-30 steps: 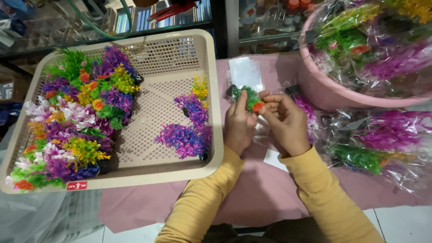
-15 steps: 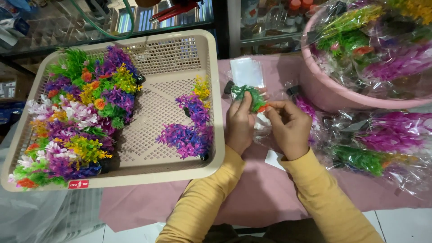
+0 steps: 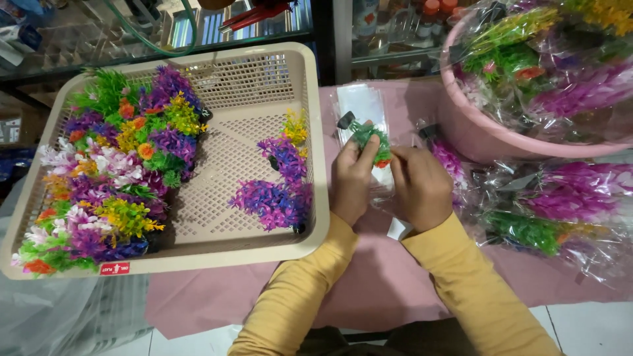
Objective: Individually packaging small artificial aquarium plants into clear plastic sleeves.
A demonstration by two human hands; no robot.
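The left hand [image 3: 353,179] has its grip closed on a small green plastic plant [image 3: 370,140] with an orange-red bloom and a black base; the right hand [image 3: 422,186] pinches the clear bag [image 3: 379,181] beneath it, above the pink-covered bench [image 3: 369,290]. Just left stands the beige basket [image 3: 217,66] of colourful plants. Since 0.5 s ago, both hands have barely shifted, the plant sitting slightly lower between them.

I seem to be in a small shop's packing corner: a glass display shelf [image 3: 198,39] past the pink-clothed table's [image 3: 369,290] far edge, wrapped plastic plants filling a pink tub [image 3: 475,132], more in a beige basket [image 3: 217,257].
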